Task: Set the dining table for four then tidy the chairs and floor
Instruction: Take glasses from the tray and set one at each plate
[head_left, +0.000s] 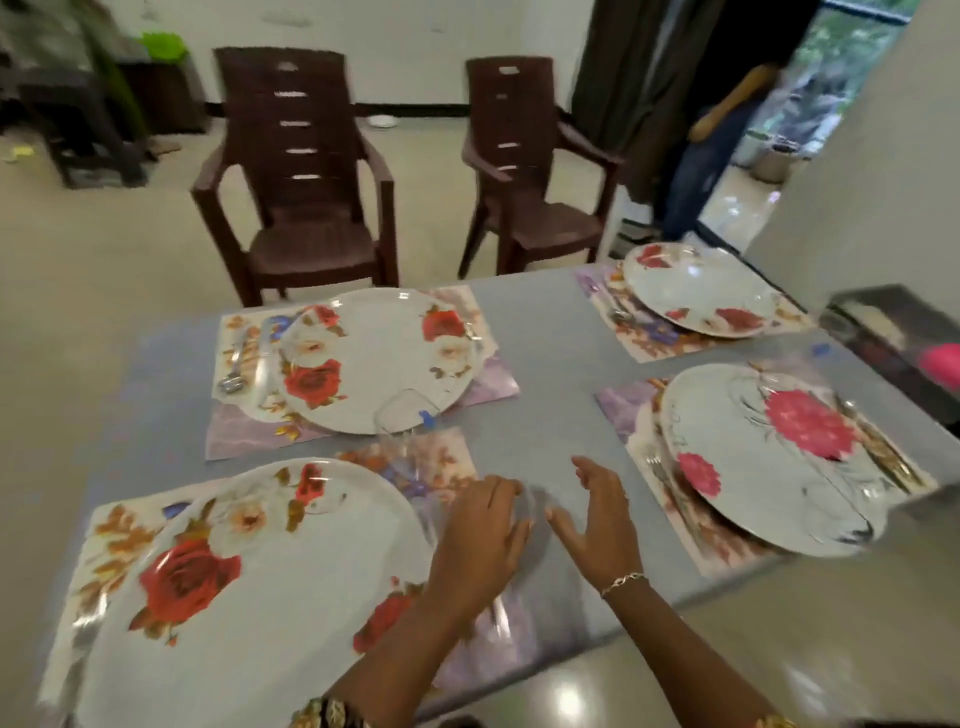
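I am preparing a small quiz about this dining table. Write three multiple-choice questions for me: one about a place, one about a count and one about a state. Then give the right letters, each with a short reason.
1. Where on the grey table does the round white plate with pink flowers lie?
A. near right
B. far left
C. in the middle

2. How many round white flowered plates are on the table in all?
A. two
B. three
C. four

3. How is the right hand?
A. open, holding nothing
B. gripping a spoon
C. pressed flat on a plate

Right letters:
1 A: it lies on the right side, by the person's edge.
2 C: two plates show on the left and two on the right.
3 A: its fingers are spread and nothing lies in them.
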